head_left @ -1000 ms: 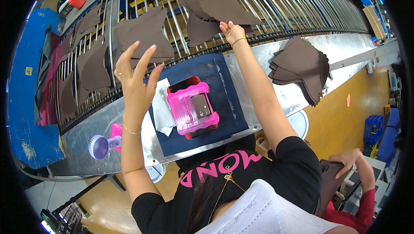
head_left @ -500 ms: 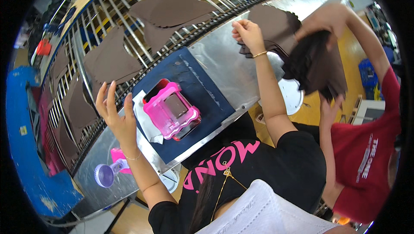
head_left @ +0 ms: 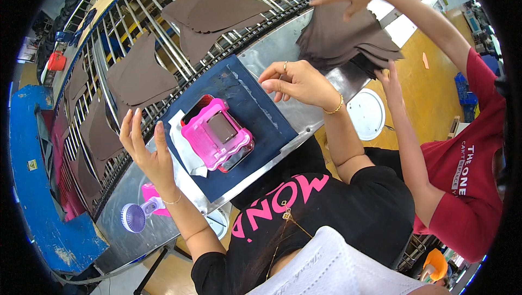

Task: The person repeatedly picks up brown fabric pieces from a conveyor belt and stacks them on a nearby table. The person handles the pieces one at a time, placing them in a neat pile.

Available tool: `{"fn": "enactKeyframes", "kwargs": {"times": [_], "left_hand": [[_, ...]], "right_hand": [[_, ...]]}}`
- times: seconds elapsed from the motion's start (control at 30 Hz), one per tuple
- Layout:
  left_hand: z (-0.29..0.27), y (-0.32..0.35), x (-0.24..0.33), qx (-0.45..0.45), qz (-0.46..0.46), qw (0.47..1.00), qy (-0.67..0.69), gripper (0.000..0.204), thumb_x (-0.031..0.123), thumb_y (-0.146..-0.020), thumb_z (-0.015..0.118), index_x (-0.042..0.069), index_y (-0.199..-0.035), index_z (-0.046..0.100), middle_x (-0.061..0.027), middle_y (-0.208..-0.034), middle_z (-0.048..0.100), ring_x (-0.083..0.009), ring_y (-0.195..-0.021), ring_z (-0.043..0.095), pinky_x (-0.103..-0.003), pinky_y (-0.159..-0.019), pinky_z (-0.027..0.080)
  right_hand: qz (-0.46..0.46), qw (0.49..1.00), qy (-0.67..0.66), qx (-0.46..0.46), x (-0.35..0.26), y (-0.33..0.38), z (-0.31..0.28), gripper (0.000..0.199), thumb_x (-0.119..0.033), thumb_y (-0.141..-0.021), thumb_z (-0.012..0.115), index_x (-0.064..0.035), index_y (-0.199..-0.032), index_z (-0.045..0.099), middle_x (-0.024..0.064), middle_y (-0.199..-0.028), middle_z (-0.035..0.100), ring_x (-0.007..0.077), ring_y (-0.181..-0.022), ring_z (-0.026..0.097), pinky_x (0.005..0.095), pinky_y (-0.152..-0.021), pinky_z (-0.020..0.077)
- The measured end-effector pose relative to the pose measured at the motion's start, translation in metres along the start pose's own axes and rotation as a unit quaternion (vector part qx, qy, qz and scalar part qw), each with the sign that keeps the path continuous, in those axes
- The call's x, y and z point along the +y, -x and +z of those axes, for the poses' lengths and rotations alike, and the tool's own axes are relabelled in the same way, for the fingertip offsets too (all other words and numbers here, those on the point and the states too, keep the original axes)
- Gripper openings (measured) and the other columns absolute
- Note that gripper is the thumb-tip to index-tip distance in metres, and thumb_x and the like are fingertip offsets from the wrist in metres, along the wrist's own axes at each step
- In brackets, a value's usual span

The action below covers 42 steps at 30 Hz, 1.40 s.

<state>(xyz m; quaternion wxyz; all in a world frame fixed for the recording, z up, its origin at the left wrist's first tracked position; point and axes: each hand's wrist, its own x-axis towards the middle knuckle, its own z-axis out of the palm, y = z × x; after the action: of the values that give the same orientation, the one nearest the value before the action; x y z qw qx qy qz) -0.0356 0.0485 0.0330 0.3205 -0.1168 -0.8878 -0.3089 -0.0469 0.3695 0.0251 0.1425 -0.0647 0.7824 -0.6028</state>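
Note:
My left hand [head_left: 148,145] is raised beside the dark blue mat [head_left: 212,189], fingers spread and nothing in them. Over the mat's right part hangs my right hand [head_left: 298,84], its thumb and forefinger tips close together and the other fingers curled; nothing shows between them. Between my hands, a pink plastic frame with wavy edges [head_left: 198,136] lies on the mat, a brown piece [head_left: 221,127] showing in its window. Red and black edges stick out under it. A white sheet [head_left: 187,153] lies at its left side.
Brown cut pieces [head_left: 141,72] lie on the metal-bar conveyor [head_left: 174,61] beyond the mat. At right, a co-worker in a red shirt [head_left: 462,191] handles a stack of brown pieces [head_left: 342,36]. A purple hand fan [head_left: 133,218] and a blue machine housing [head_left: 60,240] are at left.
My right hand has come from beside the brown stack back over the mat. The co-worker's bundle now lies spread on the stack, one hand reaching above it. My left hand has barely moved.

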Motion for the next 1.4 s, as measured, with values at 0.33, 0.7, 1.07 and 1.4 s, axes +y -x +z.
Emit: {"fn": "enactKeyframes", "kwargs": {"times": [0.33, 0.7, 1.07, 1.4], "left_hand": [[0.000, 0.006, -0.004, -0.003, -0.004, 1.000, -0.007, 0.040, 0.011, -0.086, 0.069, 0.005, -0.124, 0.058, -0.0126, -0.128, 0.050, -0.0272, -0.118, 0.049, -0.039, -0.099, 0.038], [0.004, 0.008, 0.001, -0.012, 0.000, 1.000, -0.004, 0.041, 0.007, -0.085, 0.068, 0.005, -0.125, 0.058, -0.0128, -0.127, 0.052, -0.0270, -0.117, 0.050, -0.038, -0.097, 0.041], [-0.001, 0.012, -0.006, -0.013, 0.000, 1.000, -0.004, 0.045, 0.009, -0.084, 0.070, 0.006, -0.127, 0.056, -0.0126, -0.126, 0.052, -0.0282, -0.116, 0.050, -0.037, -0.097, 0.042], [0.015, -0.001, 0.008, -0.036, 0.003, 0.997, 0.063, 0.047, 0.011, -0.082, 0.072, 0.006, -0.126, 0.057, -0.0127, -0.125, 0.053, -0.0279, -0.115, 0.051, -0.037, -0.095, 0.043]], "right_hand": [[-0.051, 0.917, 0.239, 0.316, 0.030, 0.002, -0.078, 0.025, -0.022, -0.087, 0.064, -0.0006, -0.100, 0.068, 0.0131, -0.085, 0.070, 0.0217, -0.079, 0.068, 0.0302, -0.071, 0.0513], [0.290, 0.720, 0.500, 0.384, 0.132, 0.019, -0.264, 0.062, -0.051, -0.080, 0.066, 0.0037, -0.110, 0.064, 0.0267, -0.105, 0.065, 0.0380, -0.102, 0.062, 0.0439, -0.091, 0.0467], [0.319, 0.649, 0.582, 0.371, 0.095, 0.040, -0.256, 0.044, -0.042, -0.085, 0.063, -0.0093, -0.115, 0.063, 0.0164, -0.115, 0.064, 0.0293, -0.108, 0.061, 0.0418, -0.090, 0.0487], [-0.050, 0.796, 0.351, 0.490, -0.071, 0.063, -0.136, 0.031, -0.033, -0.093, 0.061, -0.0087, -0.110, 0.067, 0.0047, -0.068, 0.062, 0.0066, -0.049, 0.054, 0.0212, -0.046, 0.0434]]}}
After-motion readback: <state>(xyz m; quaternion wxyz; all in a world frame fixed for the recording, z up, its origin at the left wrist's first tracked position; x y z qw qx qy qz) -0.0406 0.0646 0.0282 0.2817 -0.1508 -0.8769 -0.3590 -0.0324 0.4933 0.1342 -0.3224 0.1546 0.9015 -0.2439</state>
